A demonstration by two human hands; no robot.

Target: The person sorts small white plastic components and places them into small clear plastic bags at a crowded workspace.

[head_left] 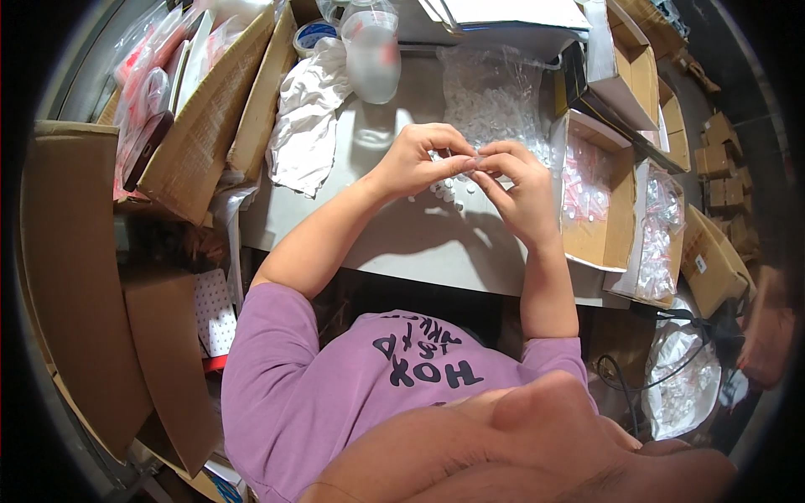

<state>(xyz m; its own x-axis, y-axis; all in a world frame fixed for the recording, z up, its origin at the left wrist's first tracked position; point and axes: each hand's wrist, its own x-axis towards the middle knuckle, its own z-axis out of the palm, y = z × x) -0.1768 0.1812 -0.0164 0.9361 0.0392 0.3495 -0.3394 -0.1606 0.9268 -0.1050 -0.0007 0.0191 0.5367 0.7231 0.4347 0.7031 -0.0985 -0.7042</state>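
My left hand [417, 158] and my right hand [521, 189] meet fingertip to fingertip above a grey table [394, 243]. Between them they pinch a small clear plastic piece [475, 162]; its exact shape is too small to tell. Under the hands several small white plastic pieces [451, 191] lie loose on the table. Just behind them sits a clear bag [495, 92] full of the same white pieces. My forearms reach up from a purple shirt at the lower edge.
Open cardboard boxes with bagged pinkish pieces [587, 189] [658, 239] stand at the right. A white cloth [309, 121] and a translucent cup [373, 54] lie at the back left. Cardboard boxes [205, 117] crowd the left; a bag of white parts [683, 381] sits low right.
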